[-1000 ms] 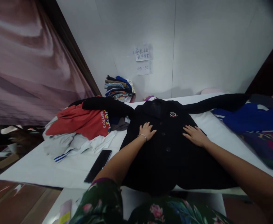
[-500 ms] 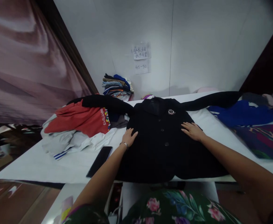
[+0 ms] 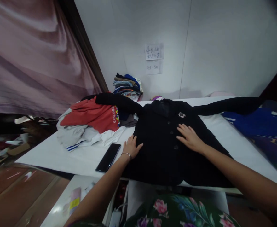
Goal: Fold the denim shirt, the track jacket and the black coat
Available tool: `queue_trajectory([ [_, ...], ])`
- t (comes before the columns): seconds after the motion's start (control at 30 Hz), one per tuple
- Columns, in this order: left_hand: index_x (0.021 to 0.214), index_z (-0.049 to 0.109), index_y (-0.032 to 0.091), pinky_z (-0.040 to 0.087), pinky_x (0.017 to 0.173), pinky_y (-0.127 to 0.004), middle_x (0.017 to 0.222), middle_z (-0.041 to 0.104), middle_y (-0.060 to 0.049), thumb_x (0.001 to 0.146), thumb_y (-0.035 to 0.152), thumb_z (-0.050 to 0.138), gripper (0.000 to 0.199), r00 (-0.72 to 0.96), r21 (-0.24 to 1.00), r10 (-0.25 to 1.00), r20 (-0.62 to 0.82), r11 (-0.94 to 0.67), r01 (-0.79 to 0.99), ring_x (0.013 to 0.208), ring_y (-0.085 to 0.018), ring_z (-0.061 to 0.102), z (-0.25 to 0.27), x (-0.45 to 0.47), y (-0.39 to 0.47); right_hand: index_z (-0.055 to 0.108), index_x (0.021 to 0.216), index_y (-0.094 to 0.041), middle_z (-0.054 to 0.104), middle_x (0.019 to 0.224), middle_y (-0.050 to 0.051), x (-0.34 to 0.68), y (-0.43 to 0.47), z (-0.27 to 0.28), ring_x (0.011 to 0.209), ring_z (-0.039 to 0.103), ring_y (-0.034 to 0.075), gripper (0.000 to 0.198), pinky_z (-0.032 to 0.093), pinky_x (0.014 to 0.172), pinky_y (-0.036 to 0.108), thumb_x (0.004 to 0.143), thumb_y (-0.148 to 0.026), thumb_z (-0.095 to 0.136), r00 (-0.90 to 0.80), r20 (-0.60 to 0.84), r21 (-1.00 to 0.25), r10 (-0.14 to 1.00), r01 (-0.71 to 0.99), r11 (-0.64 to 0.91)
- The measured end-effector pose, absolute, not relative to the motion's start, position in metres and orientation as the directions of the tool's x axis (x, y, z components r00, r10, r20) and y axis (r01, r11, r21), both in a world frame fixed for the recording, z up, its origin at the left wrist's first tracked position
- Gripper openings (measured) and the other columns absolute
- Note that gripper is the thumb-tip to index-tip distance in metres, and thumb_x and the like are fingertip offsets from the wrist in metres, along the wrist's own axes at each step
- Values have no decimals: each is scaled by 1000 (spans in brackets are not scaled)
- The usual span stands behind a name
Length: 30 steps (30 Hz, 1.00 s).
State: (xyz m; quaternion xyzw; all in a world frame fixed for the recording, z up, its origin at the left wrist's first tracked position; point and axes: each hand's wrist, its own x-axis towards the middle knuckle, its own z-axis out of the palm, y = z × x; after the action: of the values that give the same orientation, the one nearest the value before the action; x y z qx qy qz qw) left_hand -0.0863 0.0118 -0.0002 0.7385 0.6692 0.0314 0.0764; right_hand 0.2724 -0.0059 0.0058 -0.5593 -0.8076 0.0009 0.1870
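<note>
While edge of blk jacket [image 3: 157, 157] was met by L hand [image 3: 132, 148], R hand [image 3: 190, 138] was shifted inwd, btns [image 3: 171, 132] just beside it; both spread flat, jacket apparently being smoothed.

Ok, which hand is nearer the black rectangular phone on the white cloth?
Left. The left hand is close beside the phone, at the edge of the black cloth jacket; the right hand is farther, on the jacket's front beside its buttons.

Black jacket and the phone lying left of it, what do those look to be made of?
Black jacket: probably a matte woven or knit fabric; it lies softly with almost no shine. Phone: likely a glossy glass front, judging by its smooth, flat dark face, though plastic is possible.
</note>
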Motion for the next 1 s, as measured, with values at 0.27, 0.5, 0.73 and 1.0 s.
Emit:
queue_trajectory([
  [0.27,145,30,16,19,113,-47,153,23,-11,87,58,37,72,115,179,988,-103,-95,979,142,-26,17,-10,-101,-19,37,143,-21,26,152,8,223,-41,-21,141,14,26,64,14,114,51,91,-59,33,-544,28,-344,839,783,519],
  [0.5,125,56,14,30,109,-31,140,47,-12,86,51,47,55,19,451,1000,15,-23,892,130,-22,42,18,-115,19,38,142,-25,26,151,6,229,-35,-20,141,15,27,63,14,113,55,90,-60,35,-539,-3,-393,842,775,495],
  [0.73,117,61,17,46,89,-30,111,67,-10,85,38,56,39,-333,659,880,340,29,751,101,-20,63,94,-151,106,35,143,-27,23,152,3,219,-8,-22,140,17,28,63,16,113,54,89,-59,38,-457,165,-390,874,784,483],
  [1.0,119,56,6,41,96,-35,121,61,-21,89,31,50,40,-600,726,697,393,166,668,115,-26,56,159,-204,191,34,141,-40,22,149,-5,217,-3,-66,137,21,31,60,20,111,58,85,-59,44,-477,138,-391,868,779,491],
])
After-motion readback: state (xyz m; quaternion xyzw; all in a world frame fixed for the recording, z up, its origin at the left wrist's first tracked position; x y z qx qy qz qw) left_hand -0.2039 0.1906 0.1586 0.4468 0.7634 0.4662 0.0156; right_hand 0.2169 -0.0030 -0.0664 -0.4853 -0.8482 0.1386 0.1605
